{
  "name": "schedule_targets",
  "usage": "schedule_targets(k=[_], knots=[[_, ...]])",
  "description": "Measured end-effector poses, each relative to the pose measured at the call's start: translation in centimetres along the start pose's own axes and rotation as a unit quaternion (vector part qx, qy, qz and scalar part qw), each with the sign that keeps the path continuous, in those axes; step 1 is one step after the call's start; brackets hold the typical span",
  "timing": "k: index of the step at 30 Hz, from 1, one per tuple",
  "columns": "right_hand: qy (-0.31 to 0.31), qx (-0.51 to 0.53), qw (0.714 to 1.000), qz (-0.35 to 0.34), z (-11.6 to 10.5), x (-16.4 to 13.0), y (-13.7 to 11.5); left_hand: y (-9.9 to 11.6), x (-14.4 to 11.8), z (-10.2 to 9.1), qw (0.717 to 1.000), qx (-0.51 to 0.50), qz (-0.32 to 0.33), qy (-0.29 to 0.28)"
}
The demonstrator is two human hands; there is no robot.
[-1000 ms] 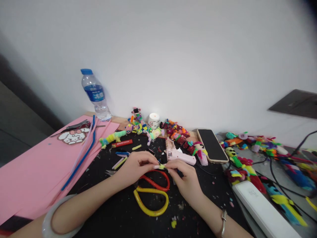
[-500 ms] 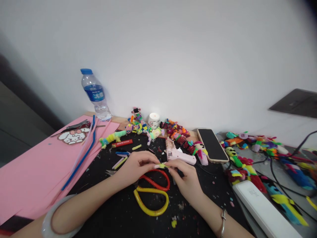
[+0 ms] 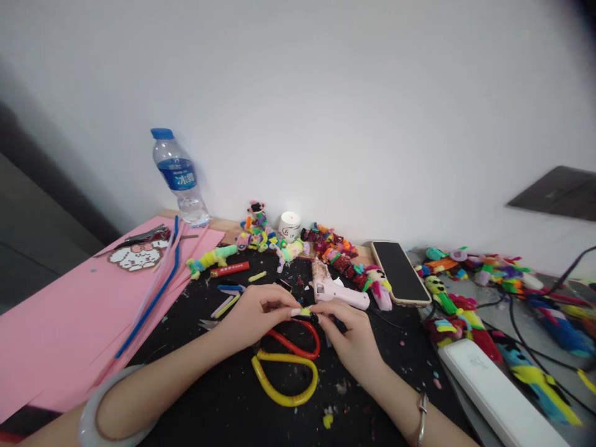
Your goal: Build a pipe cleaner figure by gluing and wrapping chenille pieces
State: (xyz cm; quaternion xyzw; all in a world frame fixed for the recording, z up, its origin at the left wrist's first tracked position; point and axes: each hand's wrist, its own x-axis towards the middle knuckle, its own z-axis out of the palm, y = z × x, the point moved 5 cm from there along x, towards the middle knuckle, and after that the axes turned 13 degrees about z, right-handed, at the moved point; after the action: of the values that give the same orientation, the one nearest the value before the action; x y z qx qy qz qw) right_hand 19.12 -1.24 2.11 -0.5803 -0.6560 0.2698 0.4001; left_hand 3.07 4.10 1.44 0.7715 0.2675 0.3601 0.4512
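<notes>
Between the fingertips of my left hand and my right hand is a small yellow and black fuzzy piece, which looks like pipe cleaner. Both hands are closed in a pinch on it, one from each side, and the fingers cover much of it. Just below lie scissors with one red and one yellow handle, their blade tips showing left of my left wrist. A pale pink hot glue gun lies behind my right hand. Short pipe cleaner pieces rest beside my left hand.
Pink sheets with long pipe cleaners cover the left side. A water bottle, a white cup and fuzzy figures stand or lie along the wall. On the right are a phone, a white case, more figures and cables.
The yellow and black piece has turned slightly between my fingertips, showing more black along its lower edge. Both hands stay in nearly the same place.
</notes>
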Motion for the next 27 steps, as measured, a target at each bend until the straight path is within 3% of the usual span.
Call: schedule_targets(k=[5,12,21,27], knots=[[-0.009,0.0,1.0,0.002,0.1,-0.1,0.2,-1.2,-0.3,-0.1,0.997,-0.044,-0.054,0.027],[0.007,-0.002,1.0,0.027,0.1,0.0,0.3,-1.4,-0.4,0.3,0.991,-0.11,-0.075,0.023],[0.009,0.009,0.999,0.032,0.0,0.0,0.3,-1.0,-0.1,-0.1,0.998,-0.039,-0.044,0.022],[0.003,0.026,0.999,0.033,0.2,0.0,0.3,-0.6,-0.1,0.1,0.997,-0.066,-0.033,0.012]])
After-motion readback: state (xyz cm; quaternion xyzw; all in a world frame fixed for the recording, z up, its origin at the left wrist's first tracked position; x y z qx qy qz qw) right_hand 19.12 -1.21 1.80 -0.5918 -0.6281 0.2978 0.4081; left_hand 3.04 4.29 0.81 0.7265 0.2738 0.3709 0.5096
